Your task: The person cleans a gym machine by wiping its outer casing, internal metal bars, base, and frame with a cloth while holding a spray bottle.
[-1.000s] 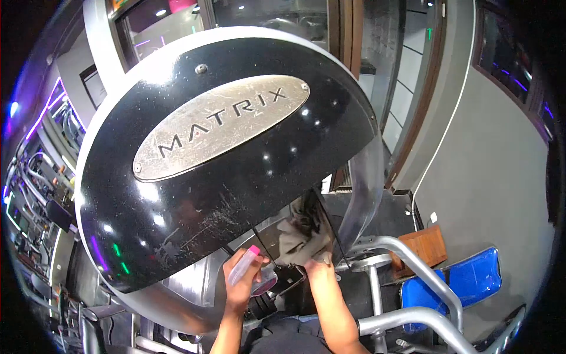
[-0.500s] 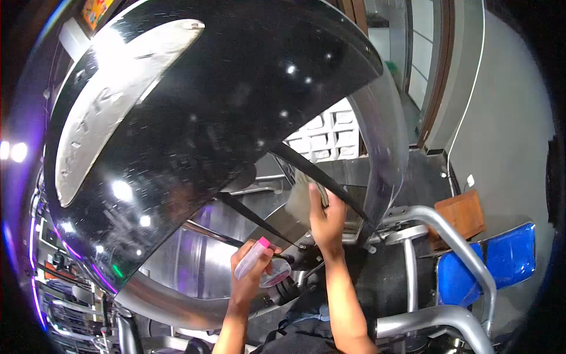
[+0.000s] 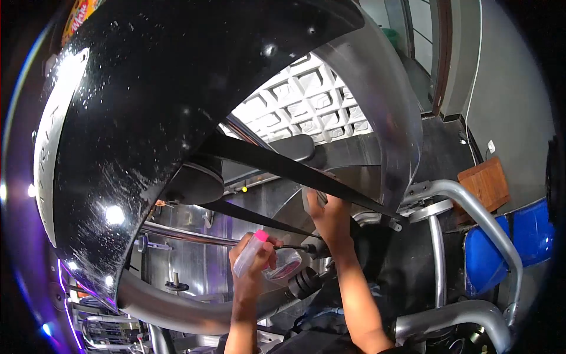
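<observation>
My left hand (image 3: 240, 276) is closed around a clear plastic bottle (image 3: 287, 262) with a translucent neck, a pink top and a little pinkish liquid low inside. A metal rod passes just behind this hand. My right hand (image 3: 335, 227) is closed on a greyish cloth (image 3: 308, 199), mostly hidden by the fingers. It reaches in beside a wide black strap (image 3: 283, 166) that crosses in front of its fingertips. Both hands are inside the opening of a large gym machine, below its glossy, scratched black panel (image 3: 153, 76).
Curved silver tubes (image 3: 471, 206) of the frame stand at the right. Beyond them are a blue seat (image 3: 530, 236) and a brown wooden board (image 3: 484, 183) near the grey wall. A white patterned panel (image 3: 312, 100) shows behind the machine. More gym equipment stands at lower left.
The view has shifted, so the black panel sits further left and more of the opening shows. My right hand appears lower and further right, with less cloth visible. The bottle stays in my left hand.
</observation>
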`<move>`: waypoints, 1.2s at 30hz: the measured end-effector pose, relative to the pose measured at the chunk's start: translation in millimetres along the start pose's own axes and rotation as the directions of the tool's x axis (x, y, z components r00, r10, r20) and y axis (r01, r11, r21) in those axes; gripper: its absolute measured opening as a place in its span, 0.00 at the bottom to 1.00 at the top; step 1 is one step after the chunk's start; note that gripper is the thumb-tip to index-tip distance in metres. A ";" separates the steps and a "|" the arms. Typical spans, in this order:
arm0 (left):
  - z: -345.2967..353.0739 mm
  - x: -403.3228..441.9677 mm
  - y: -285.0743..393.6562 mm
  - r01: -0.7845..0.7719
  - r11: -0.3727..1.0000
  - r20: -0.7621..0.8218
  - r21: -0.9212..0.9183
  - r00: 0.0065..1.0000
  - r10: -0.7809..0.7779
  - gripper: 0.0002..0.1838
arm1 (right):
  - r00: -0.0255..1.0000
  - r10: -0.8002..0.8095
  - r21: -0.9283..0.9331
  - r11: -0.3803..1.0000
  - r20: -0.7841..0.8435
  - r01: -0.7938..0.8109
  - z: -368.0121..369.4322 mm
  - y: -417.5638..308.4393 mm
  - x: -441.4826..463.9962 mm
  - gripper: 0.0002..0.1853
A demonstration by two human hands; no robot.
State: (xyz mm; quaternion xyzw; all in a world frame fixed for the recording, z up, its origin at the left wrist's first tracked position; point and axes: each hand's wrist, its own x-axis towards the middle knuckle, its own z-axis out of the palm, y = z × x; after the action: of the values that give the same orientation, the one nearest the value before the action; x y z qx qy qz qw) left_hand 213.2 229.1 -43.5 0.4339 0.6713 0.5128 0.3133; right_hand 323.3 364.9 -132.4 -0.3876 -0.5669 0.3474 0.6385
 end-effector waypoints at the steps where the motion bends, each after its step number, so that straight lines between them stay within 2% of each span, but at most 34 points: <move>1: -1.4 0.3 1.2 -0.001 1.000 0.023 0.017 1.000 0.001 0.31 | 0.999 -0.041 -0.008 0.999 -0.036 0.041 1.1 -5.2 1.2 0.16; 3: -4.0 -0.2 -1.0 -0.004 0.999 0.053 0.031 0.999 0.002 0.31 | 0.994 -0.084 -0.023 0.996 -0.076 0.082 5.8 -17.6 6.1 0.17; 5: -6.5 -1.0 -5.7 0.005 0.999 0.052 -0.039 0.999 -0.003 0.32 | 0.936 -0.324 -0.006 0.945 -0.135 0.326 17.8 -41.1 18.3 0.17; 6: -6.5 -1.9 -4.8 0.006 0.999 0.056 -0.038 0.998 -0.004 0.32 | 0.937 -0.322 -0.009 0.946 -0.138 0.324 23.2 -52.6 22.2 0.17; 8: -7.2 -2.6 -1.8 0.026 0.998 0.027 -0.055 0.999 -0.025 0.24 | 0.886 -0.453 -0.102 0.890 -0.098 0.444 31.2 -68.7 28.1 0.19; 9: -9.2 -2.0 -4.3 0.024 0.998 0.030 -0.052 0.999 -0.022 0.24 | 0.886 -0.453 -0.103 0.890 -0.102 0.444 32.6 -65.5 26.4 0.19; 11: -14.1 0.3 -13.0 0.017 0.997 0.020 -0.078 1.000 -0.015 0.25 | 0.875 -0.483 -0.323 0.829 0.000 0.457 36.2 -50.4 18.1 0.24; 14: -18.0 3.7 -16.6 -0.027 0.999 0.033 -0.040 0.999 0.028 0.25 | 0.864 -0.499 -0.280 0.841 -0.073 0.462 28.2 -25.0 2.6 0.26; 16: -15.6 5.6 -18.1 -0.040 0.999 0.018 -0.025 0.999 0.040 0.29 | 0.890 -0.456 -0.326 0.843 -0.009 0.428 22.3 -1.6 -14.8 0.24; 17: -14.5 5.6 -18.3 -0.054 0.998 0.003 -0.008 0.999 0.055 0.33 | 0.923 -0.384 -0.297 0.879 0.020 0.372 18.6 5.6 -19.5 0.23; 18: -13.9 5.2 -18.7 -0.054 0.999 0.004 -0.007 0.999 0.054 0.33 | 0.949 -0.312 -0.271 0.910 0.049 0.314 16.4 12.1 -21.4 0.22; 19: -14.1 4.9 -18.6 -0.049 0.998 0.006 -0.025 0.999 0.050 0.33 | 0.957 -0.290 -0.072 0.955 -0.020 0.288 16.0 15.2 -18.4 0.21; 20: -14.2 4.4 -18.8 -0.044 0.998 0.008 -0.043 0.999 0.045 0.33 | 0.957 -0.288 -0.072 0.956 -0.021 0.286 16.8 17.4 -15.4 0.21; 22: -13.4 3.9 -16.3 -0.039 0.998 0.015 -0.051 0.999 0.040 0.32 | 0.986 0.031 0.258 0.966 -0.161 0.011 17.9 21.4 -2.2 0.20; 23: -13.1 2.8 -14.5 -0.034 0.998 0.021 -0.058 0.999 0.035 0.32 | 0.987 0.031 0.257 0.966 -0.160 0.011 15.9 20.9 8.9 0.20; 25: -13.5 -3.3 -12.8 -0.002 0.998 0.011 -0.055 1.000 0.003 0.31 | 0.995 0.063 0.443 0.896 -0.082 -0.020 9.1 16.9 39.4 0.18; 26: -13.5 -6.7 -12.7 0.032 0.998 0.003 -0.051 1.000 -0.031 0.31 | 0.995 0.062 0.441 0.897 -0.083 -0.019 4.5 7.1 55.6 0.18; 28: -15.4 -13.8 -11.5 0.046 0.996 0.025 -0.082 0.999 -0.044 0.28 | 0.961 -0.158 0.327 0.942 0.227 0.077 -0.1 -14.2 83.7 0.16; 29: -17.1 -16.9 -10.3 0.062 0.992 0.047 -0.108 0.997 -0.057 0.25 | 0.962 -0.153 0.328 0.942 0.227 0.072 5.2 -10.2 90.6 0.16; 31: -15.8 -21.2 -7.2 0.065 0.993 0.044 -0.103 0.997 -0.061 0.25 | 0.932 -0.286 0.226 0.945 0.224 0.236 16.7 -5.5 102.4 0.15; 32: -14.8 -22.0 -6.6 0.066 0.992 0.042 -0.105 0.997 -0.062 0.25 | 0.933 -0.285 0.226 0.945 0.221 0.235 20.0 -6.0 108.8 0.15; 33: -15.6 -22.1 -7.7 0.065 0.993 0.044 -0.103 0.997 -0.060 0.25 | 0.927 -0.058 0.293 0.954 0.371 -0.058 23.1 -6.4 114.9 0.14; 34: -16.5 -23.0 -10.0 0.069 0.991 0.051 -0.111 0.997 -0.063 0.24 | 0.837 0.150 0.306 0.885 0.527 -0.351 24.0 -7.4 117.4 0.13; 35: -17.5 -24.2 -11.4 0.074 0.990 0.058 -0.119 0.996 -0.068 0.23 | 0.809 0.045 0.168 0.970 0.586 -0.176 21.3 -8.0 114.6 0.13; 36: -17.5 -24.5 -10.9 0.075 0.990 0.059 -0.119 0.996 -0.068 0.23 | 0.756 -0.044 0.039 0.999 0.653 0.024 16.2 -8.6 111.2 0.13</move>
State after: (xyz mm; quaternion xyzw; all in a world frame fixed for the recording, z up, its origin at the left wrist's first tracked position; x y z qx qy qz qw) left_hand 205.7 198.6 -49.8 0.4038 0.6453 0.5289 0.3754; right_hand 320.1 460.7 -73.4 -0.2227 -0.7558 0.4572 0.4125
